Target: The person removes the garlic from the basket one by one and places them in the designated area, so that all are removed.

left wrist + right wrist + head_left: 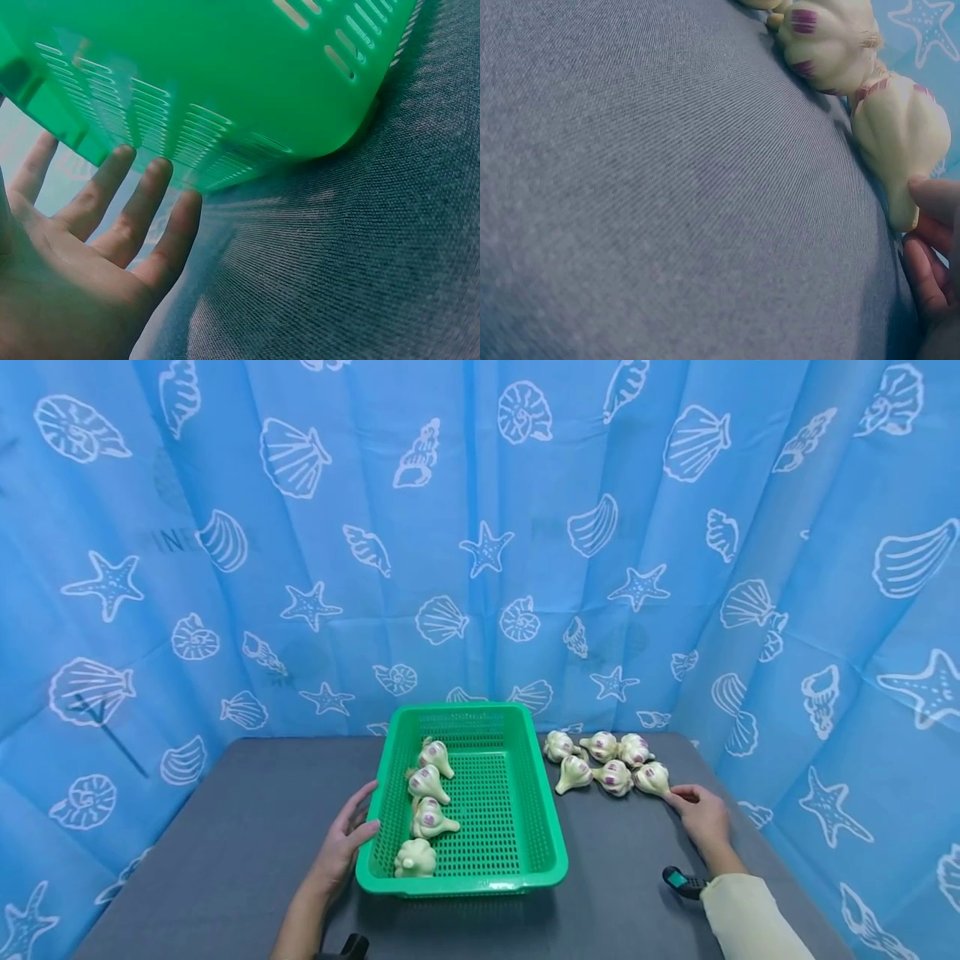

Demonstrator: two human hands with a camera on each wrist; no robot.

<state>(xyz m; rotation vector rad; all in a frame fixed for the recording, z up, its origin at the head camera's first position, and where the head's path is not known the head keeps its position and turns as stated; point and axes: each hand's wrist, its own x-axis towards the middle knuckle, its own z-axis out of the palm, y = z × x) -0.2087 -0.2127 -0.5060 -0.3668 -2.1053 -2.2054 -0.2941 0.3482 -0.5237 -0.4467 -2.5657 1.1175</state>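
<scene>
A green plastic basket [551, 827] stands on the grey table, with several garlic bulbs [427, 816] in a column along its left side. My left hand [341, 843] is at the basket's left wall, fingers spread and nearly straight; in the left wrist view the fingertips [154, 169] lie close against the slotted wall, and contact is hard to tell. To the right of the basket, more garlic bulbs [613, 777] lie in two rows. My right hand [705, 818] pinches the stem of the rightmost front garlic bulb [904, 124] between thumb and fingers. That bulb rests beside its neighbour.
A blue curtain [480, 568] with white shell and starfish prints hangs behind and at both sides of the grey table [615, 877]. A dark device [682, 882] with a small screen sits at my right wrist. Another dark device [354, 947] shows at the left wrist.
</scene>
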